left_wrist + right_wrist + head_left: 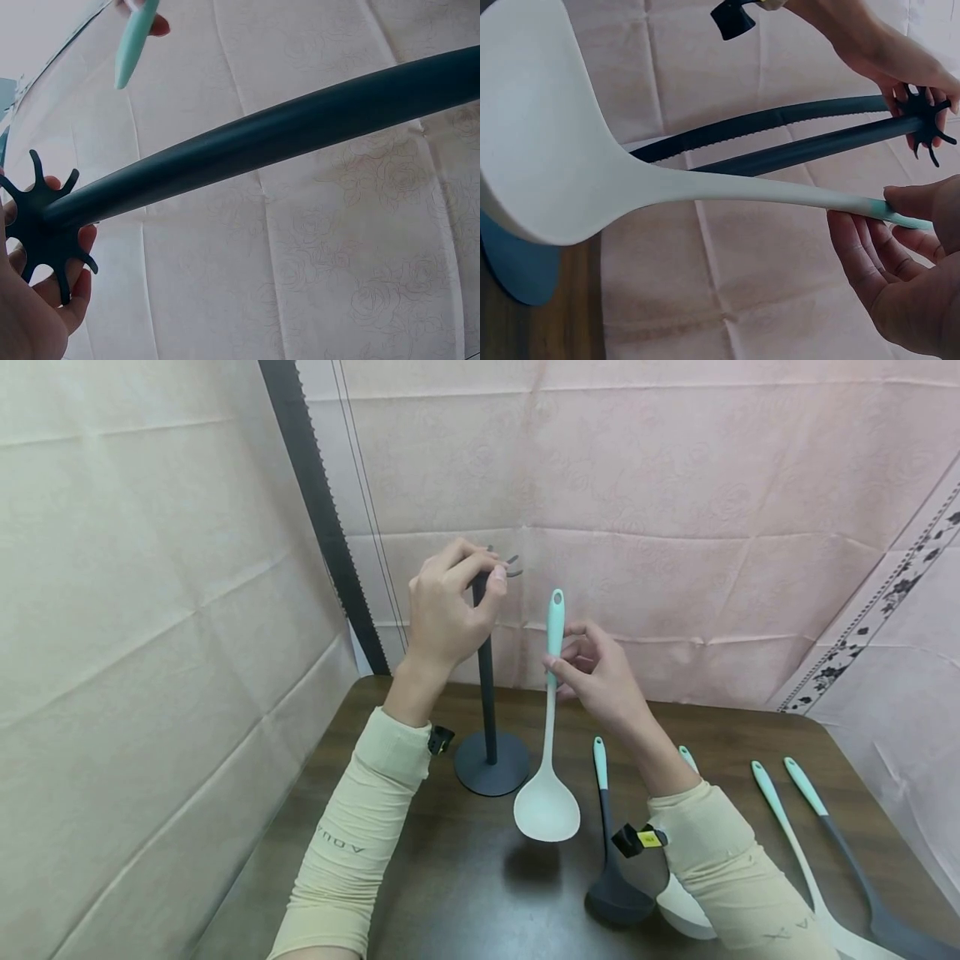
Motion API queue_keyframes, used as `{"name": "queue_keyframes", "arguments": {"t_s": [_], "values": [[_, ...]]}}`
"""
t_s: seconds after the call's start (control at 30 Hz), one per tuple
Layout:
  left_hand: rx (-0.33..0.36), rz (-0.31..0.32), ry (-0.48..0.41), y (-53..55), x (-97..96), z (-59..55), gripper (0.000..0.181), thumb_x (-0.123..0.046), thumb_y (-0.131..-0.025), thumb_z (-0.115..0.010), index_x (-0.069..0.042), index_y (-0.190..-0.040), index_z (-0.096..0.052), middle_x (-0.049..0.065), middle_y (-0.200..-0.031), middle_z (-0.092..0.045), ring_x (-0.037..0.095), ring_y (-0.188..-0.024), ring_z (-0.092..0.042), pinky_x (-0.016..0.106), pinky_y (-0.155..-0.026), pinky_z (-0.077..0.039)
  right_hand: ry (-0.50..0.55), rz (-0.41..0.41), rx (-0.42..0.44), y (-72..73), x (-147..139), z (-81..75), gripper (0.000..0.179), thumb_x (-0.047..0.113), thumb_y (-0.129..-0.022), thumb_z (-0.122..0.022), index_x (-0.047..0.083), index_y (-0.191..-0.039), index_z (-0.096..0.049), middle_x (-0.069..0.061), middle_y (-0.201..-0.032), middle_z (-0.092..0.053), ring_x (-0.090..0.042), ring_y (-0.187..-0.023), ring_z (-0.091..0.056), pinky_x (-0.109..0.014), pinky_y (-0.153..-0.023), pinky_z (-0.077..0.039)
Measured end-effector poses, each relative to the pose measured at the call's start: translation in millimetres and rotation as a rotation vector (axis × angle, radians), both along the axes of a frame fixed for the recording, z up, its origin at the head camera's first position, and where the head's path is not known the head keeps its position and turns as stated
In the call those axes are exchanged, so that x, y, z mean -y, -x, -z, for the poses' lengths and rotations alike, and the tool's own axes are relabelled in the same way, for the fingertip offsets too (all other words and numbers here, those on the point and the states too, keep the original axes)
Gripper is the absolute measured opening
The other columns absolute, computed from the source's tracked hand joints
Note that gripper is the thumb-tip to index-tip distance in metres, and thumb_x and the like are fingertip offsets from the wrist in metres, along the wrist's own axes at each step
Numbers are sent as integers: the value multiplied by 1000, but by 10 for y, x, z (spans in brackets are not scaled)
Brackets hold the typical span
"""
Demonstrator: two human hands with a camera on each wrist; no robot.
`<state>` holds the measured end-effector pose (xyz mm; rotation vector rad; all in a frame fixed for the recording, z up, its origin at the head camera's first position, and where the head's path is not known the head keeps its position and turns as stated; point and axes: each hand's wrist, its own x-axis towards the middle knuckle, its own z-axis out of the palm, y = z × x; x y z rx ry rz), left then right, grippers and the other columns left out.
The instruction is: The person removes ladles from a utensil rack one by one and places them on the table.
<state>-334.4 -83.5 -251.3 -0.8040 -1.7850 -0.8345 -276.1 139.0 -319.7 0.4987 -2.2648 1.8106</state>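
Observation:
My left hand (450, 610) is at the top of a black utensil stand (487, 702), its fingers curled about the hooked crown (41, 225). The stand is upright, with a round base (472, 772) on the table. To its right, my right hand (603, 677) pinches a white ladle (547, 806) by its mint-green handle (555, 627), thumb in front and fingers behind. The ladle hangs bowl down above the table, its shadow below, and the handle's holed end points up. In the right wrist view, the white bowl (540, 127) fills the left side.
On the brown table (442, 877) lie a dark ladle (618, 893), a white utensil (684, 910) partly behind my right sleeve, another white one (795, 843) and a dark one (855, 860) at the far right. A pale cloth (637, 468) hangs behind the table.

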Motion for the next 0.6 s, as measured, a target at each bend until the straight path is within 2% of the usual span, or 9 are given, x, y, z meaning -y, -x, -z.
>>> {"name": "queue_keyframes", "arguments": {"t_s": [0.3,0.6], "values": [[-3,1,2,-11,-2,-13,44,-40,-100,-51,-9,-95,-81,4,-105,-75,23,-92,-69,44,-77,-53,-11,29,36,19,21,122,43,10,-100,-72,8,-138,-55,-21,-103,-67,-26,-83,-74,-42,-69,-65],[-1,13,-1,-28,9,-14,43,-40,-99,-51,-9,-96,-81,4,-105,-75,22,-87,-67,43,-74,-51,-26,49,72,24,45,219,40,11,-100,-72,8,-136,-56,-20,-105,-66,-30,-81,-73,-44,-70,-65]]}}
